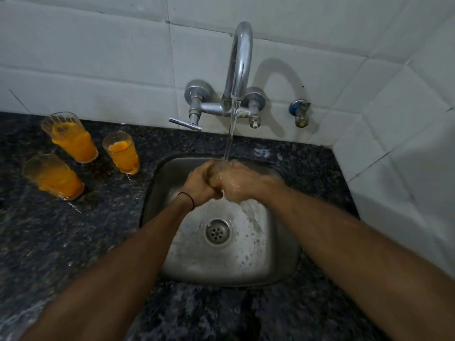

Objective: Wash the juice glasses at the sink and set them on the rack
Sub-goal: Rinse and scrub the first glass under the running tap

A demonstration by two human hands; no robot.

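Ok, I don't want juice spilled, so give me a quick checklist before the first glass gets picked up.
1. Water running from the tap: ok, the stream falls on the hands.
2. Left hand and right hand free: ok, clasped together, holding no glass.
3. Sink basin free of dishes: ok.
4. Three juice glasses upright on the counter: ok.
5. Glasses emptied: not ok, all hold orange juice.
6. Rack ready: cannot tell, none in view.

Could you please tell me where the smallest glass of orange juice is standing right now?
In the head view, the small clear glass of orange juice stands on the dark speckled stone counter, left of the steel sink, nearest it of the three glasses.
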